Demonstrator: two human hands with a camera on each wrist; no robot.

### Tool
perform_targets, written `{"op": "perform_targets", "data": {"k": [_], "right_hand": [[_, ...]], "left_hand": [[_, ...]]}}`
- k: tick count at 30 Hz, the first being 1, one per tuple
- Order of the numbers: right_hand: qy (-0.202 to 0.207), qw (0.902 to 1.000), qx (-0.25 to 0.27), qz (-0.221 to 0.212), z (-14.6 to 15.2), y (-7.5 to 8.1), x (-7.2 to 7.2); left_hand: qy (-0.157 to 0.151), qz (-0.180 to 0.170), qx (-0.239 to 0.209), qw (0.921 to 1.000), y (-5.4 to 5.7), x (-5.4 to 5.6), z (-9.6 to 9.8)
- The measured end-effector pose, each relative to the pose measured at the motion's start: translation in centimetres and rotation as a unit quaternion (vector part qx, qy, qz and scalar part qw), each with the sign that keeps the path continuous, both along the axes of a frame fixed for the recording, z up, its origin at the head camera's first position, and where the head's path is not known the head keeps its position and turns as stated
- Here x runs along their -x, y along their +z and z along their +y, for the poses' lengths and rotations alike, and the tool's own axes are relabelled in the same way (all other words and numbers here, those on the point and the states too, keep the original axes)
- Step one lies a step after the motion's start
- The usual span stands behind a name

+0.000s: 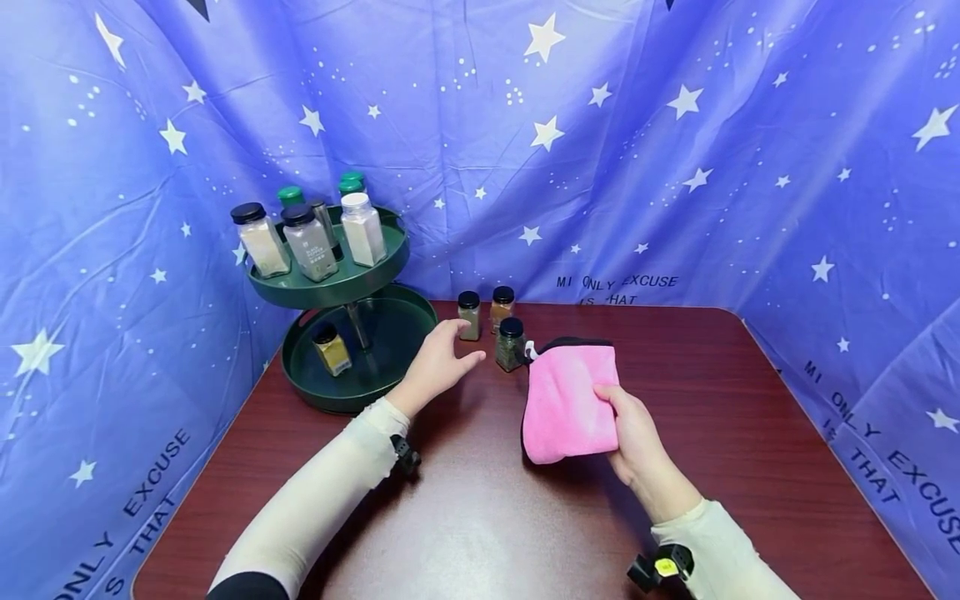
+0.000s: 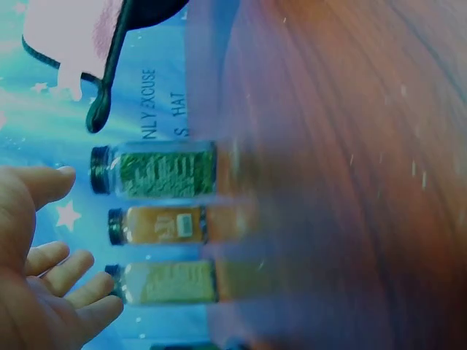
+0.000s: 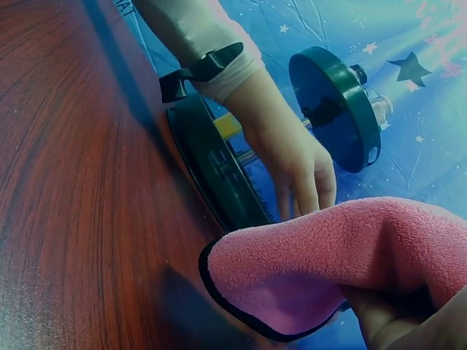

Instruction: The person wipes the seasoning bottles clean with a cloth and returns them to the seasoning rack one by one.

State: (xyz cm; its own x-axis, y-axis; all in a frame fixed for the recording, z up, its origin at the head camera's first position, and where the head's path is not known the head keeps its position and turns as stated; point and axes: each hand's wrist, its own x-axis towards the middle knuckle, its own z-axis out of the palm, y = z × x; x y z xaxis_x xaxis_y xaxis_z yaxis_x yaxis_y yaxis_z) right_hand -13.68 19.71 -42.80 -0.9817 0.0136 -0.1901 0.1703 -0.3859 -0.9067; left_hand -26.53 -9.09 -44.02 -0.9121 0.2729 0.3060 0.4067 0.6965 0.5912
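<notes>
My left hand reaches toward three spice jars, thumb and fingers spread apart with nothing between them. Closest to its fingertips is a black-capped jar of pale powder. Beside that stand a jar of orange-brown spice and, nearer me, a jar of green flakes. In the left wrist view the open fingers overlap the cap of the pale jar. My right hand pinches a folded pink cloth with black edging, thumb on top, held just right of the green-flake jar.
A two-tier dark green turntable rack stands at the left. Its upper tier carries several jars, such as a white-capped one; a yellow spice jar leans on the lower tier. Starry blue curtains surround the dark red table.
</notes>
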Motion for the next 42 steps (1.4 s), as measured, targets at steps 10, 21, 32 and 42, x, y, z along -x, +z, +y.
{"op": "perform_targets", "data": {"k": [10,21,32,42], "right_hand": [[-0.002,1.0000,0.003,-0.004,0.2,-0.1,0.0],[-0.003,1.0000,0.000,-0.005,0.5,-0.3,0.1],[-0.012,0.9999,0.006,-0.011,0.4,-0.3,-0.1],[-0.012,0.9998,0.006,-0.011,0.3,-0.2,-0.1]], "left_hand": [[0.012,-0.036,-0.024,0.9990,-1.8,1.0,2.6],[0.015,-0.065,-0.027,0.9974,-2.0,2.2,5.0],[0.044,-0.055,-0.062,0.9956,-2.7,2.8,7.0],[0.065,-0.053,-0.095,0.9919,-3.1,3.3,7.7]]}}
